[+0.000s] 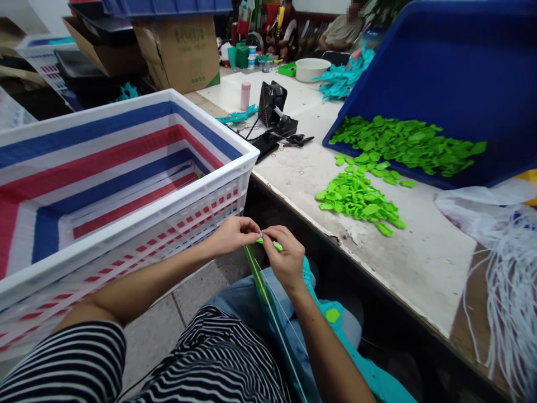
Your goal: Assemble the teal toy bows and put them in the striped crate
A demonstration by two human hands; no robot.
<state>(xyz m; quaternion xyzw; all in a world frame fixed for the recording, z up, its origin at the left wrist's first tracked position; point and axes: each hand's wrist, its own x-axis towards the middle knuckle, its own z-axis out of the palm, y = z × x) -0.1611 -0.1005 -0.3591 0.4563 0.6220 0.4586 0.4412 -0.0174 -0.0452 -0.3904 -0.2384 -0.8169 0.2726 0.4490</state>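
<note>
Low in the frame's centre, the left hand [232,235] and right hand [285,258] meet fingertip to fingertip, both pinching a small green piece [271,243] atop a thin green rod [268,305]. Further right, loose green pieces [361,200] lie on the table [423,257]; upper left stands a striped crate [176,193]

green pieces [361,201]: matt plastic | crate [176,196]: glossy plastic lattice | table [419,252]: worn, chipped white top
</note>
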